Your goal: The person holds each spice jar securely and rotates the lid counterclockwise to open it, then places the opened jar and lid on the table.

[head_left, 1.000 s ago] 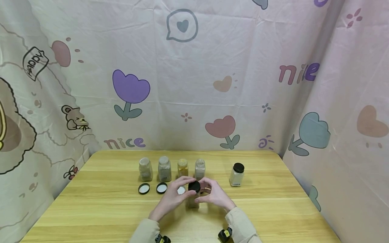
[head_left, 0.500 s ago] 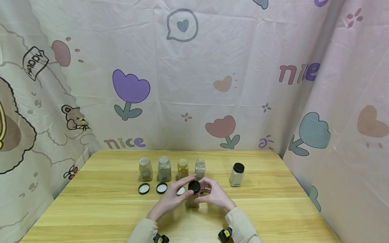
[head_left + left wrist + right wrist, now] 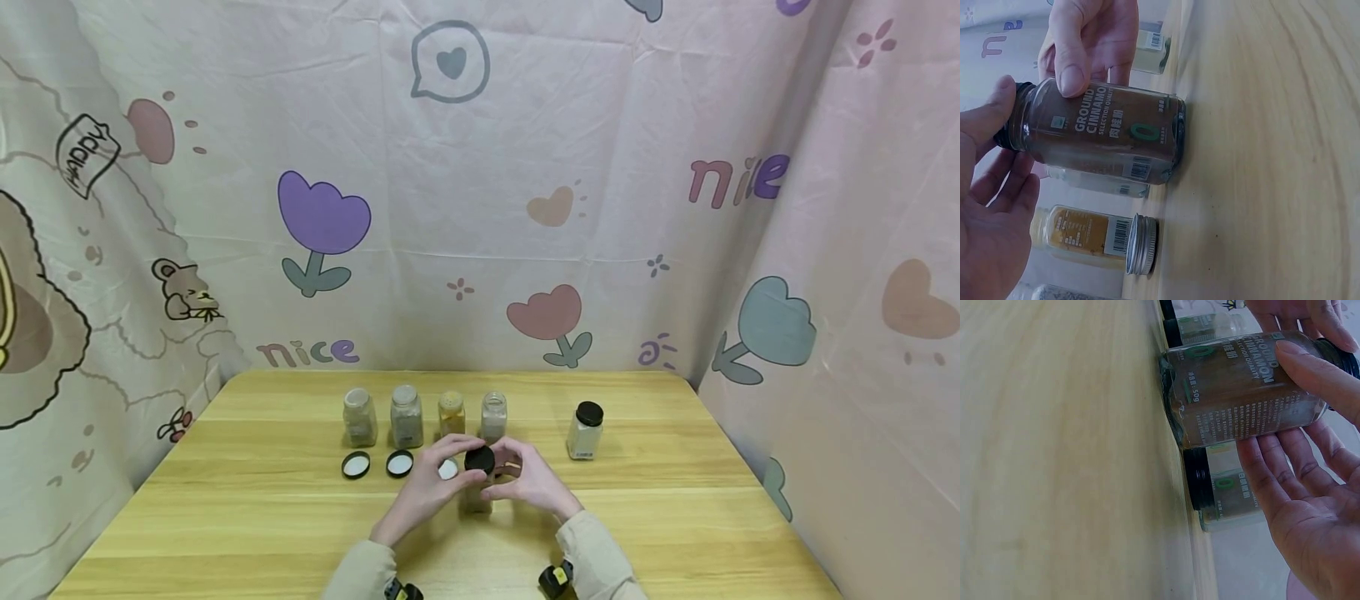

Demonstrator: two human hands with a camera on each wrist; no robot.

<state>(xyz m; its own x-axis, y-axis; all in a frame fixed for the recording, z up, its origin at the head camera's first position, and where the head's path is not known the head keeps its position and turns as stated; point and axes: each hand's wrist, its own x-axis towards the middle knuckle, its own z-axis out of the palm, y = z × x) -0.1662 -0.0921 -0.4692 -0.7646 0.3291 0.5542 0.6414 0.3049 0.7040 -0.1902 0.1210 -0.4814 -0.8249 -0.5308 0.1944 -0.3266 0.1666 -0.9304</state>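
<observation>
A glass jar of ground cinnamon with brown powder stands upright on the table between my hands. My left hand grips its black lid, thumb on the near side and fingers round the far side. Round the jar's body, my right hand holds with the thumb on the label and the fingers on the opposite side, as the right wrist view shows. The lid sits on the jar's neck; how tightly cannot be told. In the head view, the hands cover much of the jar.
Behind stand several lidless jars: two greyish ones, a yellow one and a pale one. Loose lids lie before them, another black lid behind the cinnamon. A black-capped white jar stands right.
My left hand shifted slightly left with fingers loosened about the lid, then came back round it. The right hand and the jar stay in place.
</observation>
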